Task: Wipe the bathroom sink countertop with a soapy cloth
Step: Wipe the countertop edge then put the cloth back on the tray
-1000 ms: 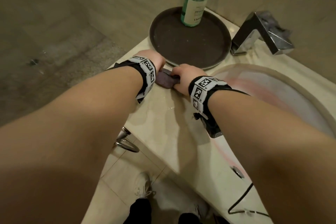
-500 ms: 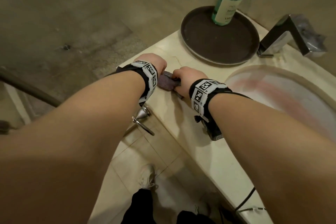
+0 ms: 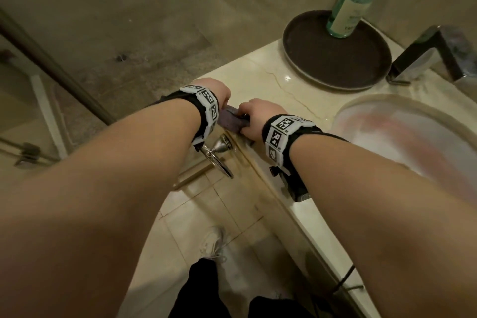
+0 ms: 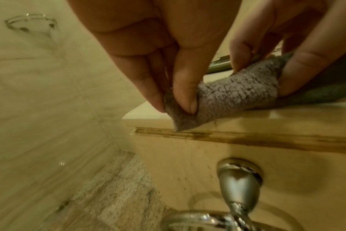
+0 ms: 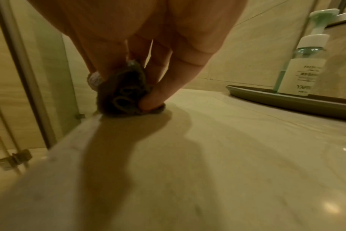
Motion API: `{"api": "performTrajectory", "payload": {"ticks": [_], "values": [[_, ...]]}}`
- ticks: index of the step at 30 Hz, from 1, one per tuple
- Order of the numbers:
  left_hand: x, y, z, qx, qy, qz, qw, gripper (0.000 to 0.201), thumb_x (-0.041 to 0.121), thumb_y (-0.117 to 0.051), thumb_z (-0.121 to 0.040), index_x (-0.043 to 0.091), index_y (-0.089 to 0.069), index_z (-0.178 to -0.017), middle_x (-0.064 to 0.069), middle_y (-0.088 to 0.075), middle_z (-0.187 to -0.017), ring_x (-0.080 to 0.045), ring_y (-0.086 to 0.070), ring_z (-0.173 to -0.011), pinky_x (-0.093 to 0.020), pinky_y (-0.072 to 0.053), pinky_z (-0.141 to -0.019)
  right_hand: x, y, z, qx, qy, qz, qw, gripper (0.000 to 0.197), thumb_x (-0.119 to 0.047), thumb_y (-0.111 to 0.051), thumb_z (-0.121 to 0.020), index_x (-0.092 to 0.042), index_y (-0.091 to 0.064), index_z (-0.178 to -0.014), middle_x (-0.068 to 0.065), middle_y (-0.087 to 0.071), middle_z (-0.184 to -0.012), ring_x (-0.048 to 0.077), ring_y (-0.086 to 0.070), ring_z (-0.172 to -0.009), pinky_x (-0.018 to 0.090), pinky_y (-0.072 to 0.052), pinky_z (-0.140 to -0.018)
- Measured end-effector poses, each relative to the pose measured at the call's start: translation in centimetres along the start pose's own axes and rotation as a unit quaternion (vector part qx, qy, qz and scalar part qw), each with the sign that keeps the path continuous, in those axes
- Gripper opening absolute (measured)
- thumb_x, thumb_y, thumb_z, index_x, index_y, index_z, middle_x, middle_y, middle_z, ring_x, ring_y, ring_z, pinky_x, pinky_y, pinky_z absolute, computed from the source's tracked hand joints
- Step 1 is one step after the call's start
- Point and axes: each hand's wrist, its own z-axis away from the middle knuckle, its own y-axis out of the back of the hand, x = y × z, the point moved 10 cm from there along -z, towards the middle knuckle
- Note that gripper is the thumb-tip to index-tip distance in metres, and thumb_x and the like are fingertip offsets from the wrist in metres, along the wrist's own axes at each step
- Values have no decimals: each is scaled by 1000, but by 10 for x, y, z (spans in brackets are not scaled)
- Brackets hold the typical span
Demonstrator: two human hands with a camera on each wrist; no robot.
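A grey terry cloth (image 3: 230,121) lies bunched at the front left edge of the beige marble countertop (image 3: 268,77), one corner hanging over the lip. My left hand (image 3: 219,93) pinches that corner (image 4: 180,115) between thumb and fingers. My right hand (image 3: 254,116) grips the other end of the cloth (image 5: 124,96) and holds it down on the countertop (image 5: 227,148), thumb (image 5: 150,103) curled against it. The two hands sit close together with the cloth between them.
A dark round tray (image 3: 335,59) holds a green pump bottle (image 3: 351,5) at the back. The chrome tap (image 3: 433,54) and the basin (image 3: 413,137) lie to the right. A chrome towel ring (image 3: 219,155) hangs below the edge. A glass shower door (image 3: 51,64) stands left.
Both hands have drawn the cloth away from the tray toward the front edge of the countertop, where a corner hangs over. The view has swung left, showing more floor.
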Motion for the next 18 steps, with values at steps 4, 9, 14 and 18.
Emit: {"api": "performTrajectory", "payload": {"ticks": [4, 9, 14, 18], "values": [[-7, -12, 4, -37, -20, 35, 999, 48, 13, -68, -82, 13, -55, -128, -6, -59, -130, -26, -57, -116, -32, -46, -98, -13, -2, 7, -27, 23, -22, 999, 36, -23, -56, -83, -20, -58, -118, 8, -65, -115, 29, -61, -103, 32, -52, -82], [-10, 14, 22, 13, -26, 86, 996, 53, 13, -61, -86, 17, -46, -137, -4, -55, -135, -22, -54, -122, -30, -44, -99, 3, 30, 23, 3, -1, -79, 997, 39, -23, -57, -84, -21, -58, -122, 5, -65, -121, 26, -60, -110, 29, -47, -88], [-6, 62, 38, 65, -29, 107, 992, 44, 15, -61, -84, 14, -55, -127, -7, -62, -124, -25, -59, -113, -29, -46, -85, 26, 79, 36, 50, -28, -115, 992, 41, -21, -60, -81, -22, -57, -121, 5, -62, -124, 24, -61, -109, 27, -47, -87], [-6, 114, 53, 137, -27, 134, 981, 38, 16, -61, -84, 10, -55, -121, -12, -63, -120, -30, -59, -110, -32, -47, -83, 43, 124, 50, 89, -40, -127, 987, 45, -19, -60, -81, -20, -57, -125, 5, -61, -128, 23, -59, -114, 28, -47, -94]]}}
